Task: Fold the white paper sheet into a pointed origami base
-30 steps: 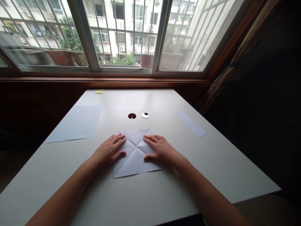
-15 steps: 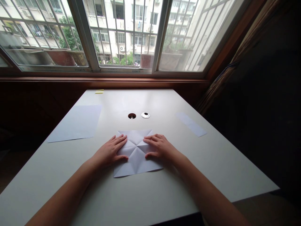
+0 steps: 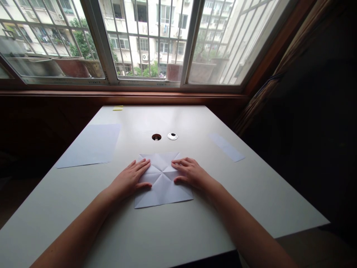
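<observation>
A square sheet of white paper (image 3: pixel 163 190) lies unfolded on the white table, with creases crossing at its middle. My left hand (image 3: pixel 135 176) rests on the paper's left side, fingers stretched out and thumb apart. On the opposite side, my right hand (image 3: pixel 188 173) lies over the right edge, its fingers extended and the thumb spread from them. Parts of both side edges are hidden under my hands. Neither hand grips anything.
To the left lies a larger white paper sheet (image 3: pixel 90 145); a narrow paper strip (image 3: pixel 226 147) is at the right. Beyond my hands are a round table hole (image 3: pixel 156 137) and a silvery ring cover (image 3: pixel 172 136). Yellow tape (image 3: pixel 118 108) marks the far edge, below a barred window.
My right hand has shifted slightly to the right along the paper. The paper's near edge lies a little flatter; my left hand has barely moved.
</observation>
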A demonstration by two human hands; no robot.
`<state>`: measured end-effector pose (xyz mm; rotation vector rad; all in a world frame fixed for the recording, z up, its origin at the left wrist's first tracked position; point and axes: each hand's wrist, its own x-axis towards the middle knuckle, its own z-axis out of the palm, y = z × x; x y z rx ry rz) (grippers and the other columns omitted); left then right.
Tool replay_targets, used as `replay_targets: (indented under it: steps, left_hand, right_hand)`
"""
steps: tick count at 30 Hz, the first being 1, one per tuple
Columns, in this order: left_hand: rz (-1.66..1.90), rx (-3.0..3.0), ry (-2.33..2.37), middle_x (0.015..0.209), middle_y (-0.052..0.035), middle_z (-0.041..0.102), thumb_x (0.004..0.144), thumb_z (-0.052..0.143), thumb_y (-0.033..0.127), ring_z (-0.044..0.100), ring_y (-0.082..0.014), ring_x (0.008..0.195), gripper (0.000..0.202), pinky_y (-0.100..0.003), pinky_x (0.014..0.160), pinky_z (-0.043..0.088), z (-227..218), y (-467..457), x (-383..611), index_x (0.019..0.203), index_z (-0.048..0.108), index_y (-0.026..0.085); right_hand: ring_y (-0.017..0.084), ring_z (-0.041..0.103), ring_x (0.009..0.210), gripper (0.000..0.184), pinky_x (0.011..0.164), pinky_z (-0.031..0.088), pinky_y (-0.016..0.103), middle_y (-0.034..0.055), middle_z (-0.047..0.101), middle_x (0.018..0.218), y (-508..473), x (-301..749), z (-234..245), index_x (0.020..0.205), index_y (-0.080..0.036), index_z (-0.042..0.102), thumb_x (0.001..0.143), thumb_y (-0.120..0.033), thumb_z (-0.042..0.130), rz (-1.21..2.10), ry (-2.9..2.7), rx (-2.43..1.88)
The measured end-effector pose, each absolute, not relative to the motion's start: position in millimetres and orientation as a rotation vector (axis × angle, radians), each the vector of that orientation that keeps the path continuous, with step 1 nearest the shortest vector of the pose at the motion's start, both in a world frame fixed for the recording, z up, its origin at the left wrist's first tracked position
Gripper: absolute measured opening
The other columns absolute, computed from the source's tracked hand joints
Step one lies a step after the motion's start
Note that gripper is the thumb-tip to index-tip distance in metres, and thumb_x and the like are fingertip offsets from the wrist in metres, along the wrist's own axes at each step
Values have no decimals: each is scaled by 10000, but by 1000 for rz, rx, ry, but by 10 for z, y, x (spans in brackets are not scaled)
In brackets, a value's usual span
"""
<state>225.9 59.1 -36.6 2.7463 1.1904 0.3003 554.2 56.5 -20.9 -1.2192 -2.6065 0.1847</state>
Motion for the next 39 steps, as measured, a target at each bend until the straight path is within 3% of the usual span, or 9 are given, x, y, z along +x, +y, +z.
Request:
replay_targets:
  steps: [12, 20, 29, 34, 39]
  left_hand:
    - [261, 2782, 1195, 1575, -46, 308, 894, 400, 704, 283, -262, 1457, 782, -449, 1206, 155, -385, 569, 2270, 1539, 245, 290]
    - [275, 2774, 1175, 1565, -37, 330, 908, 394, 688, 297, -245, 1453, 735, -437, 1209, 155, -362, 548, 2264, 1527, 275, 312]
    - [193, 2751, 1209, 1595, -10, 240, 922, 380, 675, 230, -258, 1476, 756, -455, 1214, 88, -290, 408, 2269, 1551, 150, 327]
    - [200, 2754, 1238, 1604, -19, 223, 903, 414, 686, 221, -273, 1478, 790, -487, 1213, 78, -240, 362, 2261, 1552, 133, 334]
    - [242, 2807, 1168, 1592, -39, 281, 914, 438, 647, 247, -293, 1468, 703, -534, 1208, 92, -153, 364, 2286, 1523, 284, 332]
  right_hand:
    - [275, 551, 1209, 515, 1100, 361, 486, 17, 573, 1397, 577, 5676, -226, 1358, -339, 559, 897, -570, 562, 155, -2627, -1182]
    - [217, 600, 1135, 408, 1037, 449, 414, 9, 613, 1352, 581, 5787, -255, 1292, -348, 615, 904, -475, 611, 171, -2583, -1050]
    - [230, 554, 1249, 410, 1145, 338, 463, 6, 561, 1408, 456, 5900, -264, 1337, -353, 571, 944, -470, 549, 244, -2580, -1103]
    - [252, 478, 1332, 485, 1157, 306, 487, 19, 515, 1452, 431, 5968, -244, 1380, -350, 526, 924, -509, 566, 324, -2592, -1131]
    - [301, 358, 1414, 674, 1173, 242, 532, 48, 418, 1524, 368, 5991, -131, 1428, -328, 470, 842, -637, 596, 402, -2625, -1190]
